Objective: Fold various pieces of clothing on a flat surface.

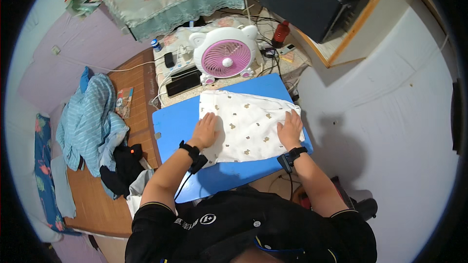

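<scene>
A white folded cloth [243, 128] with small brown bear-like prints lies spread on a blue tabletop [234, 179]. My left hand [205, 130] rests palm down on the cloth's left edge, its fingers pointing away from me. On the right edge, my right hand [290, 130] lies flat with the thumb held out to the side. Neither hand grips the fabric. Some creases run along the cloth's far right border. Each wrist wears a black strap with a small device and a cable.
Beyond the tabletop stands a white and pink fan [227, 56], with a black phone [184, 84] and a power strip [179, 68] beside it. A dark speaker-like box [303, 0] sits far right. Left is a bed mat [98, 204] bearing a striped blue quilt [93, 117] and black clothing [122, 170].
</scene>
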### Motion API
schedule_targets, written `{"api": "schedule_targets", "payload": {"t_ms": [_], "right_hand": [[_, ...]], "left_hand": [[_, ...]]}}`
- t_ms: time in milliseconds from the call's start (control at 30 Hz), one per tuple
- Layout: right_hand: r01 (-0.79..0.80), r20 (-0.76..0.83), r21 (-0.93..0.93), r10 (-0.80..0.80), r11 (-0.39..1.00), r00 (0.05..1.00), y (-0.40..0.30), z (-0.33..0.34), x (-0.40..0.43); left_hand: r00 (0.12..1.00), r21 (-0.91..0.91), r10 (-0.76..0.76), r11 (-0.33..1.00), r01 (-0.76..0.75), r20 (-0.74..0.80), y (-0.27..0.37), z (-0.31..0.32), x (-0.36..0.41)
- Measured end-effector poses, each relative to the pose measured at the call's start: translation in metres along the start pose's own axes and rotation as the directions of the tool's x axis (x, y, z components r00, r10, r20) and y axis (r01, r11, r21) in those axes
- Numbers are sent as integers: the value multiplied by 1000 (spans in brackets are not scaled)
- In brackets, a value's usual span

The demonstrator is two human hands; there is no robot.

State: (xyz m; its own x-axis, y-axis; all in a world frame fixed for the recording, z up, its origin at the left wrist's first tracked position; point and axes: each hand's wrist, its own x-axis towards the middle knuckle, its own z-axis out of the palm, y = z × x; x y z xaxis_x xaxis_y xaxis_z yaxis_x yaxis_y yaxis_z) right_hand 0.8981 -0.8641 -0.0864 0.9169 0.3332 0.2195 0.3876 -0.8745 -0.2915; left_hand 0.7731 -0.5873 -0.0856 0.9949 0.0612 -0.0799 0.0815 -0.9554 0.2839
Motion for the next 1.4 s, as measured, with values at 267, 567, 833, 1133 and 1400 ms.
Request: {"api": "schedule_targets", "payload": {"t_ms": [267,567,833,1133,1400], "right_hand": [[71,174,-38,-63,997,983,-10,35,0],[108,327,34,-113,994,938,-21,25,-1],[310,211,3,-304,951,929,-62,25,-6],[752,287,536,-921,382,264,-176,2,-51],[641,279,466,-789,610,548,-195,36,-64]], "left_hand": [[999,57,-30,998,31,-10,14,19,-53],[986,-8,-152,988,152,65,-2,10,-87],[901,-294,-352,915,276,-253,-31,-1,-127],[767,-679,-385,365,637,513,-12,-14,-132],[884,-941,-353,27,338,307,-31,-16,-118]]}}
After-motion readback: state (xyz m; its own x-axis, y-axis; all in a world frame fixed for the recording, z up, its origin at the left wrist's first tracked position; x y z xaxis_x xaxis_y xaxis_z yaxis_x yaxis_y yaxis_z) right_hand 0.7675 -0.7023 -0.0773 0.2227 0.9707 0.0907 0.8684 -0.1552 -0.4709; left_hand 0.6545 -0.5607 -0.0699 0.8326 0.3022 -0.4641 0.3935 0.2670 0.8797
